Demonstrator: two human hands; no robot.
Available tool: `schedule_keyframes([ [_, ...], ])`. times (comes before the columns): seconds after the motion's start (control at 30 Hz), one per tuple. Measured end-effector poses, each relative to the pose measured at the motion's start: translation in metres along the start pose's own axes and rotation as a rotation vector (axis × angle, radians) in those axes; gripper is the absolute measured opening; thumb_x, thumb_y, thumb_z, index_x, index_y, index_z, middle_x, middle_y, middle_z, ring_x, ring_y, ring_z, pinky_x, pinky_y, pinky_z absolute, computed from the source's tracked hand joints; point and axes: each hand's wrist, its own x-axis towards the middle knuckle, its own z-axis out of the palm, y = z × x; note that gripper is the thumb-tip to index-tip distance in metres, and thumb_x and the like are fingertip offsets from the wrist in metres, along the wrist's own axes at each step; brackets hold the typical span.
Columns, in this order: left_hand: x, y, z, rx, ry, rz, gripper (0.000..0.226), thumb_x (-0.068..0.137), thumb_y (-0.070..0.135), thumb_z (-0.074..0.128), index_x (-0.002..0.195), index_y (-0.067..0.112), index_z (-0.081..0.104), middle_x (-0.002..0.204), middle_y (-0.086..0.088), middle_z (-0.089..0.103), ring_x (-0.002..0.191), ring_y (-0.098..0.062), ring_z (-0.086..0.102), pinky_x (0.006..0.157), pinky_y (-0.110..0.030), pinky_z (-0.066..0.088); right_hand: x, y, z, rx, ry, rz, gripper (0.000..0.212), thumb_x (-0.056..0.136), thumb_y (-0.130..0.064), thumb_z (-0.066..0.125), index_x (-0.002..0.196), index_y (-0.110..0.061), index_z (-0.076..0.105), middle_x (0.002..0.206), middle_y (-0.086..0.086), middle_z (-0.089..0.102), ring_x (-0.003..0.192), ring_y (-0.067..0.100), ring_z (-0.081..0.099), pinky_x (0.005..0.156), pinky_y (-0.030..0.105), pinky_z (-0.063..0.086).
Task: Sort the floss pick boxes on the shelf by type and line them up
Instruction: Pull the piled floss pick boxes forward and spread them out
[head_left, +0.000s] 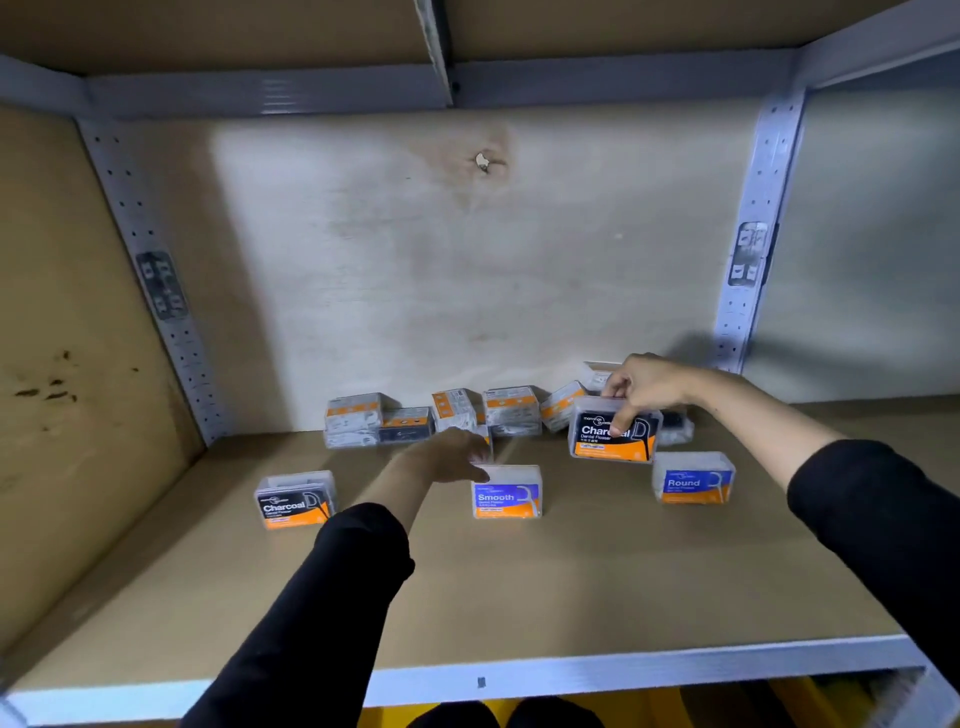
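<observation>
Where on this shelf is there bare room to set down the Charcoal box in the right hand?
Widest: the bare shelf board between the metal front edge and the front Charcoal box, Smooth box and Round box. Smaller gaps lie between those three. Crowded: the pile of boxes along the back wall, where the right hand grips the held Charcoal box.
</observation>
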Motion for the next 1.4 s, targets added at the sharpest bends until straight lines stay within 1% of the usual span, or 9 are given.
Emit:
schedule_keyframes([
  [0.07, -0.018, -0.017, -0.007, -0.011, 0.052, -0.034, 0.042, 0.09, 0.022, 0.057, 0.13, 0.008, 0.052, 0.135, -0.009, 0.054, 0.124, -0.022, 0.05, 0.102, -0.026, 0.038, 0.004, -0.018, 0.004, 0.015, -0.005, -0.031, 0.042, 0.068, -0.011, 0.079, 0.107, -0.003, 0.065, 0.084, 0.0, 0.062, 0.082, 0.018, 0.056, 0.06, 0.019, 0.039],
  [0.13, -0.039, -0.039, -0.009, -0.051, 0.072, -0.099, 0.038, 0.09, 0.019, 0.057, 0.126, 0.007, 0.055, 0.13, -0.009, 0.058, 0.12, -0.022, 0.054, 0.099, -0.025, 0.04, 0.011, -0.039, 0.011, 0.023, -0.012, -0.068, 0.047, 0.068, -0.012, 0.079, 0.111, -0.002, 0.063, 0.094, 0.003, 0.063, 0.087, 0.018, 0.055, 0.063, 0.02, 0.04],
  [0.27, -0.088, -0.087, -0.004, -0.107, 0.095, -0.294, 0.032, 0.09, 0.019, 0.057, 0.12, 0.009, 0.06, 0.113, -0.009, 0.063, 0.104, -0.025, 0.06, 0.081, -0.024, 0.047, 0.026, -0.082, 0.032, 0.051, -0.005, -0.15, 0.05, 0.069, -0.013, 0.078, 0.115, -0.003, 0.061, 0.116, 0.01, 0.064, 0.101, 0.023, 0.058, 0.078, 0.021, 0.038],
  [0.4, -0.127, -0.126, 0.011, 0.004, 0.096, -0.433, 0.032, 0.091, 0.02, 0.054, 0.121, 0.01, 0.06, 0.132, -0.008, 0.055, 0.122, -0.025, 0.051, 0.098, -0.027, 0.039, 0.036, -0.122, 0.058, 0.049, -0.041, -0.229, 0.045, 0.069, -0.015, 0.079, 0.109, -0.004, 0.063, 0.117, 0.011, 0.064, 0.105, 0.025, 0.058, 0.077, 0.023, 0.037],
  [0.57, -0.146, -0.16, 0.041, 0.034, 0.112, -0.638, 0.039, 0.092, 0.019, 0.047, 0.13, 0.015, 0.049, 0.139, -0.007, 0.046, 0.129, -0.025, 0.045, 0.104, -0.032, 0.038, 0.054, -0.153, 0.091, 0.017, -0.086, -0.275, 0.051, 0.066, -0.02, 0.08, 0.113, -0.008, 0.063, 0.119, 0.008, 0.064, 0.107, 0.024, 0.058, 0.084, 0.027, 0.042],
  [0.7, -0.145, -0.174, 0.062, -0.02, 0.181, -0.781, 0.042, 0.095, 0.018, 0.041, 0.134, 0.004, 0.04, 0.14, -0.013, 0.042, 0.131, -0.028, 0.043, 0.105, -0.034, 0.037, 0.069, -0.165, 0.113, 0.011, -0.138, -0.277, 0.049, 0.069, -0.016, 0.078, 0.114, -0.004, 0.062, 0.119, 0.011, 0.063, 0.109, 0.026, 0.059, 0.092, 0.033, 0.046],
  [0.9, -0.136, -0.184, 0.093, -0.108, 0.309, -0.814, 0.053, 0.099, 0.027, 0.028, 0.145, 0.001, 0.021, 0.156, -0.012, 0.019, 0.144, -0.025, 0.02, 0.118, -0.032, 0.017, 0.088, -0.17, 0.145, -0.01, -0.143, -0.274, 0.044, 0.07, -0.015, 0.077, 0.11, -0.005, 0.063, 0.114, 0.011, 0.066, 0.104, 0.026, 0.061, 0.075, 0.026, 0.042],
  [1.2, -0.135, -0.187, 0.101, -0.127, 0.386, -0.805, 0.053, 0.098, 0.028, 0.031, 0.145, 0.004, 0.025, 0.156, -0.01, 0.02, 0.145, -0.023, 0.018, 0.119, -0.031, 0.014, 0.108, -0.18, 0.178, -0.018, -0.114, -0.288, 0.043, 0.071, -0.016, 0.075, 0.111, -0.006, 0.062, 0.112, 0.01, 0.066, 0.095, 0.023, 0.061, 0.074, 0.028, 0.043],
  [1.4, -0.135, -0.187, 0.101, -0.138, 0.388, -0.801, 0.053, 0.098, 0.028, 0.031, 0.145, 0.004, 0.025, 0.156, -0.01, 0.021, 0.145, -0.023, 0.017, 0.119, -0.031, 0.015, 0.113, -0.187, 0.185, -0.014, -0.123, -0.291, 0.044, 0.072, -0.017, 0.074, 0.113, -0.008, 0.061, 0.114, 0.009, 0.066, 0.1, 0.023, 0.062, 0.083, 0.032, 0.05],
])
